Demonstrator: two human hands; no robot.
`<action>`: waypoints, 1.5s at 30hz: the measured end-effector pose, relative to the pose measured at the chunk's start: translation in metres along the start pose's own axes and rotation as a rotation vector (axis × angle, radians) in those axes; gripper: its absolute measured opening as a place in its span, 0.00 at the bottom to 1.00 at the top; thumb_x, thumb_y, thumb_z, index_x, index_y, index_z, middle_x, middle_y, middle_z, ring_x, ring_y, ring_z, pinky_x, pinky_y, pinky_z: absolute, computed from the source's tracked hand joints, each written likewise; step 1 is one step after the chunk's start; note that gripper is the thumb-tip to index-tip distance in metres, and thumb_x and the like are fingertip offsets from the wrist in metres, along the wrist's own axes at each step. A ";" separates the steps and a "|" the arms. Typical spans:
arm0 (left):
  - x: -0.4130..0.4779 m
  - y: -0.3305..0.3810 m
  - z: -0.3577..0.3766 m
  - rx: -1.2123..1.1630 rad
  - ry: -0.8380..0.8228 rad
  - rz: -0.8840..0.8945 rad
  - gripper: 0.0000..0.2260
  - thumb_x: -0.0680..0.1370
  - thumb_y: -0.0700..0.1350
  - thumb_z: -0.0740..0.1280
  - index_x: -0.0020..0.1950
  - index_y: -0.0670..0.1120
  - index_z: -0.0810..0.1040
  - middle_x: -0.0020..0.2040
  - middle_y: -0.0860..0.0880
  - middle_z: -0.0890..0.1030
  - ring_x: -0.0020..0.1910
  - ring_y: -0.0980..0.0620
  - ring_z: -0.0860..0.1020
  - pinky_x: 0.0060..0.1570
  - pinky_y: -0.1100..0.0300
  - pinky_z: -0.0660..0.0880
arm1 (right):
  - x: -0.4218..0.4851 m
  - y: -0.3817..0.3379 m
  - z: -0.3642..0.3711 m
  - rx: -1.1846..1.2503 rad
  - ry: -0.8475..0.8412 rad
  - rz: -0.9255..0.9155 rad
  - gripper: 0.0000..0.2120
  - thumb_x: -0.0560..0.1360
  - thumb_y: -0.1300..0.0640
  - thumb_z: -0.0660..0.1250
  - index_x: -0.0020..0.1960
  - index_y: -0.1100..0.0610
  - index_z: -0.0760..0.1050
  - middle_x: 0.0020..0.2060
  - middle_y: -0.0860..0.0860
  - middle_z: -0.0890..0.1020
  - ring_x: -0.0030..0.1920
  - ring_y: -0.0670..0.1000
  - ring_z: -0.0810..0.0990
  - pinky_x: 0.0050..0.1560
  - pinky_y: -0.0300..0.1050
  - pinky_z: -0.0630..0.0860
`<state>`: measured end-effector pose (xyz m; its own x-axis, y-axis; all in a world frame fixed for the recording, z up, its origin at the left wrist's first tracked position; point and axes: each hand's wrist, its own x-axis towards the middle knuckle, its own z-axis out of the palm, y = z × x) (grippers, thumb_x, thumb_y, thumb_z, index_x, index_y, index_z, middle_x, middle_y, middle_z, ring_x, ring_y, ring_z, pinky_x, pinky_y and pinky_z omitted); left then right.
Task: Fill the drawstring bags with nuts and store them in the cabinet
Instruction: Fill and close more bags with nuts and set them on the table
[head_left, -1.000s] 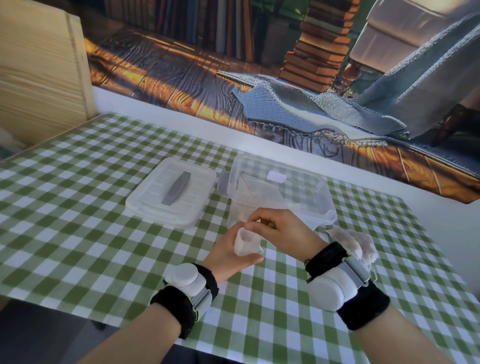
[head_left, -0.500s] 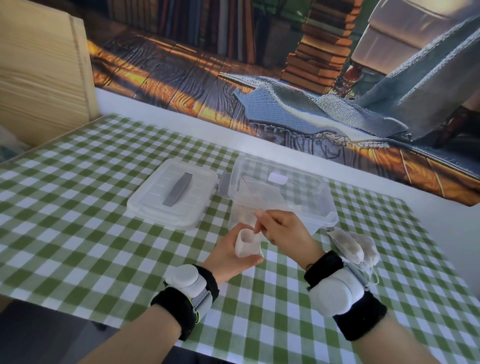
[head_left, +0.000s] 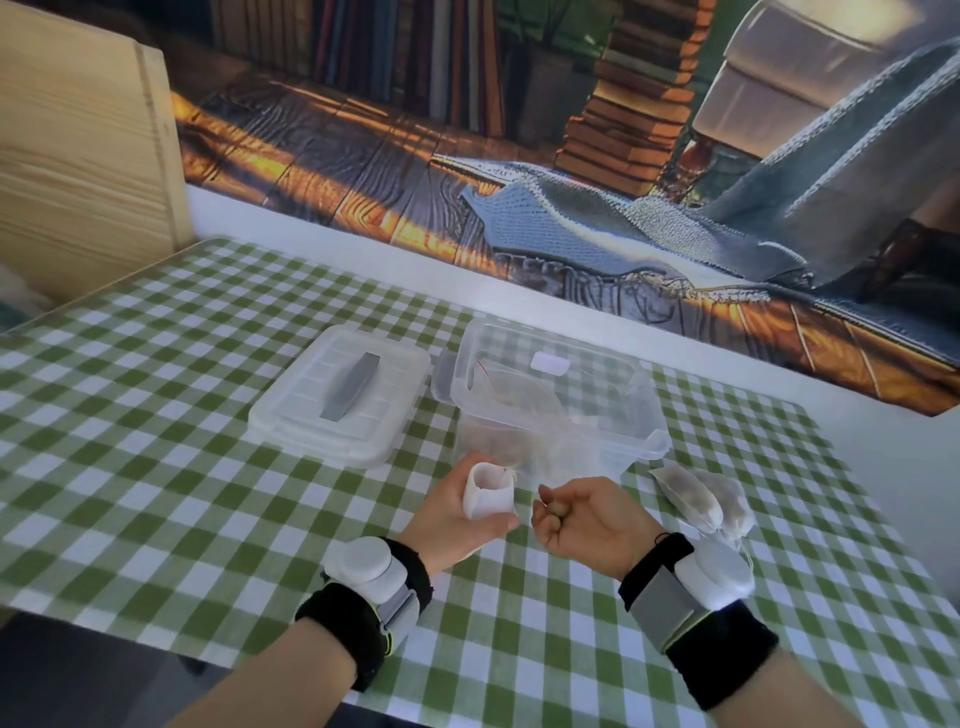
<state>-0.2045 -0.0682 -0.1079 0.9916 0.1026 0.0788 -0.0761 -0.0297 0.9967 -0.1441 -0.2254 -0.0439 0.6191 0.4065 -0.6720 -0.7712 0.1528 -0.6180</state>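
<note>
Box (head_left: 587, 457) and lid (head_left: 340, 395) block ahead; bags (head_left: 701, 499) right; tablecloth (head_left: 130, 467) open left.

Small white drawstring bag (head_left: 488, 491): upright, mouth open upward, gripped in left hand (head_left: 457, 519) just above the table. Nuts (head_left: 553, 512): a few brownish pieces cupped in the curled fingers of right hand (head_left: 587, 519), just beside the bag's mouth. Two filled bags (head_left: 698, 499): translucent white, brown contents showing through, lying side by side on the cloth to the right.

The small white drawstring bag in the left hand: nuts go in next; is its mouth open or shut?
Open: the small white drawstring bag, upright in the left hand, shows a round gaping rim.
</note>
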 end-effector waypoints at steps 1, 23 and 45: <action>0.000 -0.001 0.000 0.003 -0.002 0.000 0.20 0.62 0.50 0.75 0.52 0.51 0.74 0.49 0.41 0.79 0.50 0.42 0.79 0.49 0.47 0.77 | -0.002 -0.001 0.000 0.012 -0.018 0.005 0.08 0.64 0.69 0.62 0.43 0.63 0.70 0.33 0.53 0.65 0.33 0.49 0.69 0.25 0.40 0.73; -0.003 0.005 -0.001 0.092 0.004 0.054 0.18 0.71 0.39 0.73 0.54 0.54 0.72 0.47 0.49 0.78 0.43 0.59 0.76 0.41 0.69 0.75 | -0.035 0.002 0.045 -1.183 -0.013 -0.801 0.03 0.76 0.58 0.65 0.48 0.57 0.76 0.23 0.44 0.69 0.24 0.43 0.64 0.28 0.30 0.64; -0.003 0.004 -0.001 0.111 -0.012 0.049 0.17 0.69 0.43 0.74 0.52 0.58 0.72 0.47 0.48 0.79 0.46 0.51 0.78 0.44 0.62 0.76 | -0.038 -0.004 0.043 -1.040 -0.067 -0.868 0.08 0.76 0.65 0.64 0.51 0.54 0.72 0.40 0.52 0.79 0.29 0.45 0.70 0.32 0.32 0.69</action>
<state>-0.2082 -0.0678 -0.1045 0.9882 0.0868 0.1261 -0.1128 -0.1440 0.9831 -0.1712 -0.2025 0.0014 0.8127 0.5755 0.0911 0.3476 -0.3534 -0.8685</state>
